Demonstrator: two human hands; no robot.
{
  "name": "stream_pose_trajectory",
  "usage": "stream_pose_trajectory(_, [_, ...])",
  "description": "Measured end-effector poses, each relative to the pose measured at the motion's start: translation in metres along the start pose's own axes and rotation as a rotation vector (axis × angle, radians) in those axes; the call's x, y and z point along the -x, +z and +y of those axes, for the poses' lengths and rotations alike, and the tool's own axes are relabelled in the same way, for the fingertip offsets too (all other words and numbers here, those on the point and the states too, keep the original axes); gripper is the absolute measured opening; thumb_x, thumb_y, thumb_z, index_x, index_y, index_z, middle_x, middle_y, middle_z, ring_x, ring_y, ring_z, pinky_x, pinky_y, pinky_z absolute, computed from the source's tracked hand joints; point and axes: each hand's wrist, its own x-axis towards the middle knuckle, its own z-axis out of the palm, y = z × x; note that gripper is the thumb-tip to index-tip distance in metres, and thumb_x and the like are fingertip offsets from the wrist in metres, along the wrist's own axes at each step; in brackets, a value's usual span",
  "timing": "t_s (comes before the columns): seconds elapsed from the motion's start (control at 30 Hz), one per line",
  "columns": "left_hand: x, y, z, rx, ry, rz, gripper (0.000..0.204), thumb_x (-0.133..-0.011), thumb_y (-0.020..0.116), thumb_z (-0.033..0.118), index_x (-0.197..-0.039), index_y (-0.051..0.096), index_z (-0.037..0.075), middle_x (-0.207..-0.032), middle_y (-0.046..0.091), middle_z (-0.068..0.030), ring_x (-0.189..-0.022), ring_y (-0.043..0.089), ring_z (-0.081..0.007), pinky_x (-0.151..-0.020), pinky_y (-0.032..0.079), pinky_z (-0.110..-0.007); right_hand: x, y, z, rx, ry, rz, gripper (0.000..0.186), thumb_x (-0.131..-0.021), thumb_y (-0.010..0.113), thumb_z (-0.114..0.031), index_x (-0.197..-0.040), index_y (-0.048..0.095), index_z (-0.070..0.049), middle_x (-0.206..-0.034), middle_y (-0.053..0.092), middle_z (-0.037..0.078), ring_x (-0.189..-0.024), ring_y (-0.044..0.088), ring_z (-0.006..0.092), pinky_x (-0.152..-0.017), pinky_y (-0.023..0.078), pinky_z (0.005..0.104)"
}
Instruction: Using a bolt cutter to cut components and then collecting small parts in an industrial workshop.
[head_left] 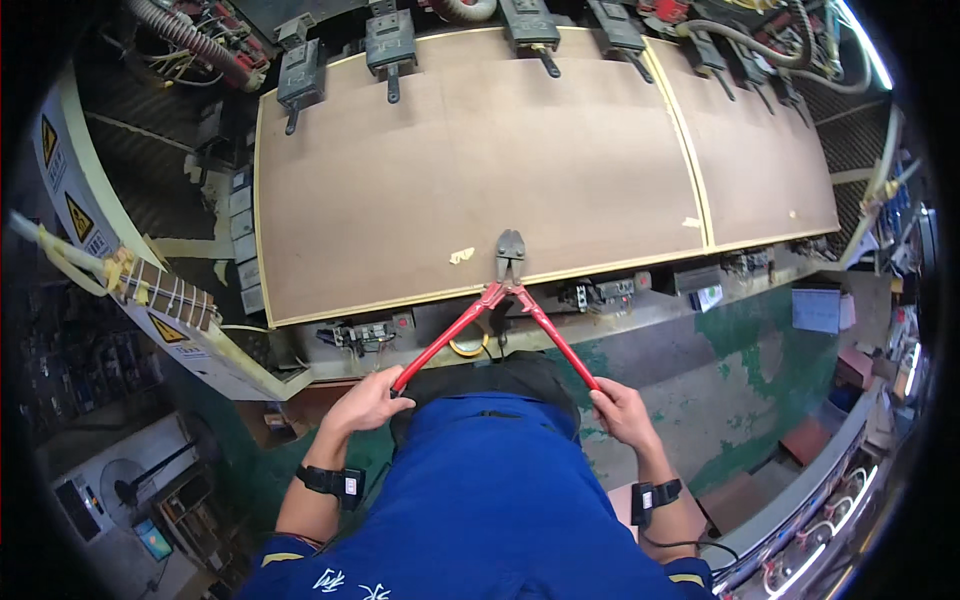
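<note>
A pair of bolt cutters (548,325) with long red handles spreads between my hands. Its grey jaws (511,248) lie over the near edge of a wide brown board (450,170); whether they touch it I cannot tell. My left hand (364,402) is wrapped round the end of the left handle. Round the right handle's end my right hand (623,411) is closed. The handles stand apart in a V, and the jaws look nearly together. A small scrap of pale tape (461,256) sits on the board left of the jaws.
Several grey clamps with dark levers (390,50) line the board's far edge. Small latch-like devices (612,292) run along the near edge. A roll of yellow tape (469,346) is close to my waist. A white curved frame with warning signs (160,320) stands at left.
</note>
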Motion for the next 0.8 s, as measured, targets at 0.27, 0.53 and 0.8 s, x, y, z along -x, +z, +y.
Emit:
stream_pose_trajectory(0.27, [0.006, 0.009, -0.021, -0.043, 0.096, 0.032, 0.038, -0.085, 0.076, 0.025, -0.104, 0.056, -0.001, -0.082, 0.059, -0.0167, -0.081, 0.059, -0.0281, -0.073, 0.047, -0.041, 0.038, 0.062, 0.003, 0.02, -0.035, 0.123, 0.022, -0.101, 0.056, -0.021, -0.104, 0.064, -0.001, -0.062, 0.057, 0.001, -0.05, 0.054, 0.0094, -0.047, 0.043, 0.0286])
stream_pose_trajectory(0.53, [-0.005, 0.009, -0.01, -0.104, 0.095, -0.023, 0.04, -0.084, 0.077, 0.03, -0.097, 0.059, -0.004, -0.086, 0.064, -0.0198, -0.085, 0.064, -0.0299, -0.075, 0.048, -0.041, 0.047, 0.074, -0.002, -0.083, 0.033, 0.128, 0.025, -0.104, 0.053, -0.024, -0.111, 0.063, -0.003, -0.063, 0.055, -0.002, -0.046, 0.049, 0.0067, -0.04, 0.039, 0.0233])
stream_pose_trajectory(0.8, [-0.003, 0.107, 0.013, 0.661, 0.028, 0.051, 0.025, -0.091, 0.073, 0.019, -0.091, 0.05, 0.008, -0.058, 0.049, 0.0029, -0.043, 0.047, -0.0083, -0.039, 0.036, -0.027, 0.041, 0.115, 0.004, -0.532, 0.123, 0.064, 0.024, -0.105, 0.052, -0.027, -0.11, 0.06, -0.006, -0.065, 0.05, -0.002, -0.048, 0.045, 0.0074, -0.042, 0.037, 0.0237])
